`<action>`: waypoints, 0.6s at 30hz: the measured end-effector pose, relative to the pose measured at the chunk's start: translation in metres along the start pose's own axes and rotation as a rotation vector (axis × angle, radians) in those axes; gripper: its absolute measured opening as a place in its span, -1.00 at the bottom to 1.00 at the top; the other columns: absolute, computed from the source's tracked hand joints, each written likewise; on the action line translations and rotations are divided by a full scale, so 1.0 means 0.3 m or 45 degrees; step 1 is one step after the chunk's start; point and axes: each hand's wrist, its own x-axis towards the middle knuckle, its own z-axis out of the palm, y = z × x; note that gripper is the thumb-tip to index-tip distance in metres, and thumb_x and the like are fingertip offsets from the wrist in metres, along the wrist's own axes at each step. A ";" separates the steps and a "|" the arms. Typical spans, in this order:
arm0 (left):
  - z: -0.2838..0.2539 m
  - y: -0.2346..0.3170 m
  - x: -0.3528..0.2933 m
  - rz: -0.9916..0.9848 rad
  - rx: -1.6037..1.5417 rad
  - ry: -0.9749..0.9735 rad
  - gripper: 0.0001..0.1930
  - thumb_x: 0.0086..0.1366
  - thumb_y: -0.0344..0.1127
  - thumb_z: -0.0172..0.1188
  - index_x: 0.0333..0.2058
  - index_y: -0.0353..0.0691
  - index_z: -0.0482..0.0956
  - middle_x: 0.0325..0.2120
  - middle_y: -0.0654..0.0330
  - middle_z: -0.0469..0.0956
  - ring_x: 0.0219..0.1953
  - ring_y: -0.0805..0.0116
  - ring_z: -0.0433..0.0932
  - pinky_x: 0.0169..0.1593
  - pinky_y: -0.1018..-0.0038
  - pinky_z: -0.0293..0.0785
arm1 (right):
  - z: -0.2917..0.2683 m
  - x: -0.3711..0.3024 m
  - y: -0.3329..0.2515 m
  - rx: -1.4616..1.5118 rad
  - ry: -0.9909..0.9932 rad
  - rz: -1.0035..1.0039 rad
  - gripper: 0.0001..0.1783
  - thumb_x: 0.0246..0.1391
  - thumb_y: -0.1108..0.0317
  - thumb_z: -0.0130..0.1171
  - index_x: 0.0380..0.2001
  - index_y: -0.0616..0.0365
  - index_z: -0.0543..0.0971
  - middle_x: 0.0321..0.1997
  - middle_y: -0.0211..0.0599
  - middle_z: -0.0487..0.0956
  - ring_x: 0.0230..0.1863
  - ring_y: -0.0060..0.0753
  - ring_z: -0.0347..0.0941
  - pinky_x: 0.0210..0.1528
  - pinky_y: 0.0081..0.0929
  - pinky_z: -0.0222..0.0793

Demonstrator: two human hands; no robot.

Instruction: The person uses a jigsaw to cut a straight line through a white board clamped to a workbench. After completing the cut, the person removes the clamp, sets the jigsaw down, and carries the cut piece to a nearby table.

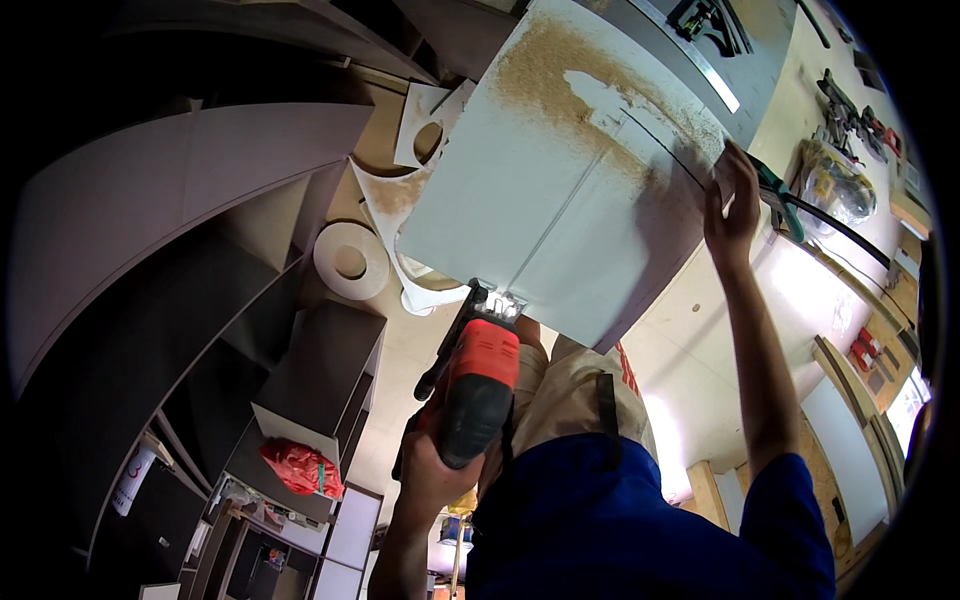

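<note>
My left hand (pixel 437 470) is closed around the handle of a red-and-black jigsaw (pixel 483 365). Its foot meets the near edge of a white board (pixel 470 205), and its light shines there. A straight dark line runs over the board away from the jigsaw. At the board's right edge my right hand (pixel 735 215) grips it, thumb and fingers bent around the edge. Close to that hand a narrow dark slit crosses the board's corner. Brown sawdust (pixel 545 70) covers the far part. Just right of my fingers is a green-and-black handled tool (pixel 783 200), partly hidden.
Left of the board lie a white ring-shaped offcut (pixel 351 260) and a cut panel (pixel 418 120) with a round hole. Dark cabinets (pixel 150 300) stand along the left, one bearing a red plastic bag (pixel 298 466). A clear plastic bag (pixel 838 188) and several tools lie on the right.
</note>
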 end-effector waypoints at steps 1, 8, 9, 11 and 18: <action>0.000 0.012 0.003 0.004 0.005 0.004 -0.66 -0.03 -0.45 0.26 -0.20 -0.42 0.56 -0.54 0.03 0.61 -0.48 0.38 0.62 -0.32 0.42 0.52 | -0.022 -0.063 -0.025 0.024 0.035 -0.031 -0.52 0.10 0.61 0.09 0.13 0.30 0.37 0.31 0.05 0.36 0.38 -0.04 0.24 0.42 -0.19 0.06; 0.004 -0.016 -0.001 0.023 0.071 0.000 -0.66 -0.03 -0.44 0.27 -0.21 -0.43 0.56 -0.54 0.01 0.61 -0.49 0.35 0.63 -0.32 0.40 0.52 | 0.024 -0.575 -0.302 0.857 -0.064 1.357 -0.32 0.27 0.50 0.02 0.39 0.21 0.03 0.36 -0.04 0.28 0.38 -0.21 0.17 0.40 -0.26 0.08; 0.004 -0.019 -0.002 0.023 0.083 -0.002 -0.66 -0.03 -0.44 0.27 -0.22 -0.43 0.56 -0.55 0.01 0.61 -0.49 0.34 0.63 -0.32 0.40 0.52 | 0.043 -0.641 -0.284 0.998 -0.168 1.487 -0.42 0.32 0.42 0.00 0.34 0.24 0.13 0.25 -0.10 0.39 0.27 -0.27 0.29 0.34 -0.29 0.17; 0.001 -0.022 -0.006 0.035 0.102 -0.001 -0.67 -0.03 -0.44 0.28 -0.23 -0.42 0.55 -0.55 0.01 0.60 -0.49 0.31 0.64 -0.33 0.39 0.52 | 0.066 -0.635 -0.351 0.993 -0.436 1.670 -0.54 0.37 0.31 -0.06 0.23 0.30 0.25 0.17 -0.16 0.42 0.19 -0.30 0.36 0.26 -0.27 0.29; -0.004 -0.018 -0.001 0.056 0.108 -0.004 -0.68 -0.03 -0.43 0.29 -0.25 -0.41 0.55 -0.54 -0.02 0.60 -0.48 0.21 0.66 -0.33 0.34 0.52 | 0.066 -0.634 -0.322 1.064 -0.392 1.677 -0.62 0.39 0.24 -0.08 0.06 0.35 0.39 -0.02 -0.20 0.52 -0.01 -0.36 0.48 0.11 -0.31 0.42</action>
